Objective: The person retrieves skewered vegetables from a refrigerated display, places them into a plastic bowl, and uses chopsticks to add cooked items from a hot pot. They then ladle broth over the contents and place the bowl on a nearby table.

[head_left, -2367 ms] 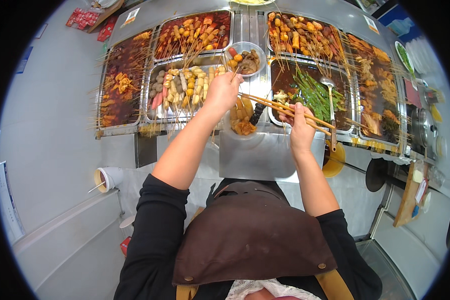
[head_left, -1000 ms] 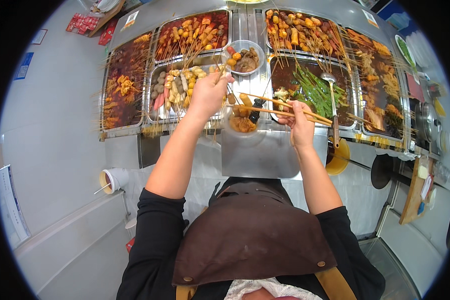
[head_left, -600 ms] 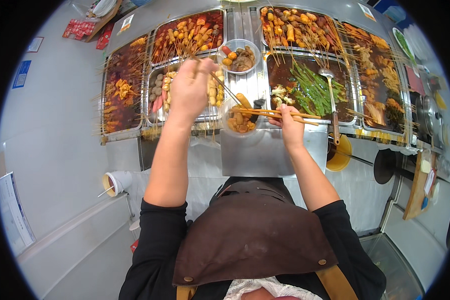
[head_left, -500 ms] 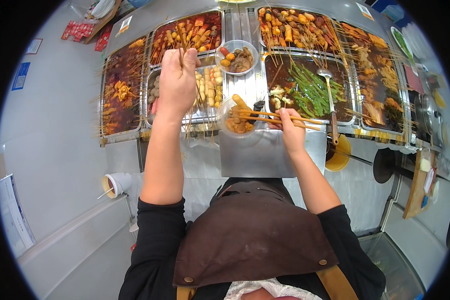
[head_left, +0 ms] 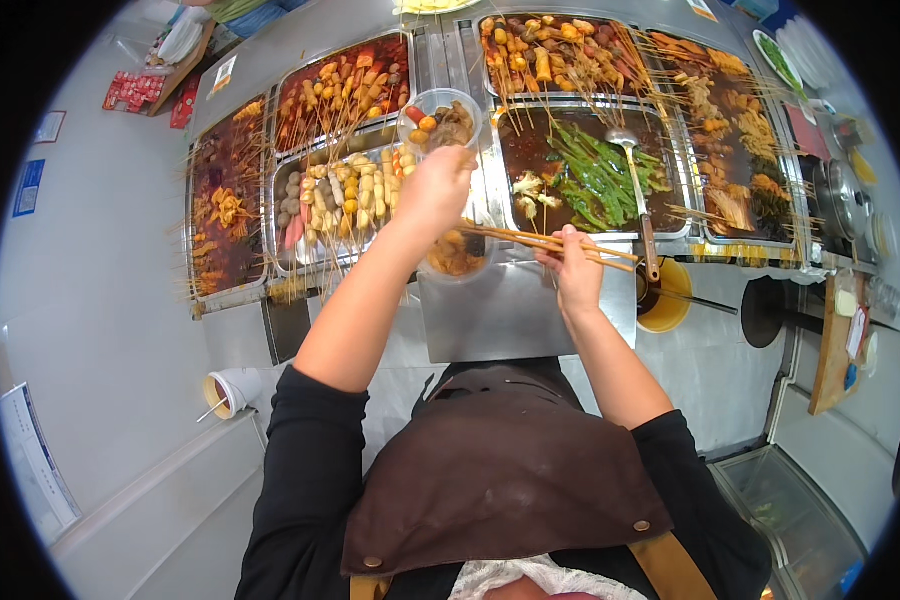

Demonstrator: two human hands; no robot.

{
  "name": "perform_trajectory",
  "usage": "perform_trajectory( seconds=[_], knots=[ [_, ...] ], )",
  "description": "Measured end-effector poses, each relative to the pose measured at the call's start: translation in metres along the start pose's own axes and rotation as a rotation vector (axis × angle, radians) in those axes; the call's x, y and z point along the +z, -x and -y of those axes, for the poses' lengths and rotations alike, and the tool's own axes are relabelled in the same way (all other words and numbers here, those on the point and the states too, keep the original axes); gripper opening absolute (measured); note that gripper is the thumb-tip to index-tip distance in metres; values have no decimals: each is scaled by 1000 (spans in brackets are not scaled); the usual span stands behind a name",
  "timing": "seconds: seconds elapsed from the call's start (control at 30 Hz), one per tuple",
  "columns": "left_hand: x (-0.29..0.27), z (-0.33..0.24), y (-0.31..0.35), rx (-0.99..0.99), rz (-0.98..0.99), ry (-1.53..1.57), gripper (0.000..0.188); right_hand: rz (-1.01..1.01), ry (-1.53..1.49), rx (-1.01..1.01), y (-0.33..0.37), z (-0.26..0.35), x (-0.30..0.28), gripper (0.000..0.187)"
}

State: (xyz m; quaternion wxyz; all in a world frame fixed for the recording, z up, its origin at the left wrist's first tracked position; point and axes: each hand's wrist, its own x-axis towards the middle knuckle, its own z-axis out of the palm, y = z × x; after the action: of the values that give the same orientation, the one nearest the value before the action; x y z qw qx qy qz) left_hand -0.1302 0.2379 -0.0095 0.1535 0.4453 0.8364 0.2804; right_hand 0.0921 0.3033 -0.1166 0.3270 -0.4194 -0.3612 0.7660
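Observation:
My left hand [head_left: 436,195] is closed at the near rim of the upper clear bowl [head_left: 405,128], which holds brown and orange cooked food. Its fingertips are turned away, so what they grip is hidden. In my right hand [head_left: 576,275] are long wooden chopsticks [head_left: 615,257], their far ends pointing left over the lower clear bowl [head_left: 482,270]. That lower bowl holds orange-brown food and is partly covered by my left wrist. Just left of my left hand is a metal tray [head_left: 276,225] of pale skewered balls and rolls.
Trays of skewers in dark or red broth surround the bowls. A ladle [head_left: 630,175] rests across the tray of green vegetables [head_left: 600,185]. A yellow bucket [head_left: 670,310] stands below at right, a white bucket [head_left: 238,388] at left. Part of a person [head_left: 250,15] shows beyond the counter.
My left hand has moved right and down from above the pale-skewer tray to the upper bowl; the brown stick it held no longer shows. My right hand stays closed on the chopsticks.

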Motion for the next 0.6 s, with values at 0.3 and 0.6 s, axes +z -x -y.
perform_trajectory(
  seconds=[0.3, 0.6],
  knots=[
    [-110, 45, 49, -215, -615, 670, 33, 253, 318, -112, 22, 22, 19, 24],
    [-147, 104, 146, -291, -948, 859, 31, 36, 407, -546, 12, 170, -49, 32]
  ],
)
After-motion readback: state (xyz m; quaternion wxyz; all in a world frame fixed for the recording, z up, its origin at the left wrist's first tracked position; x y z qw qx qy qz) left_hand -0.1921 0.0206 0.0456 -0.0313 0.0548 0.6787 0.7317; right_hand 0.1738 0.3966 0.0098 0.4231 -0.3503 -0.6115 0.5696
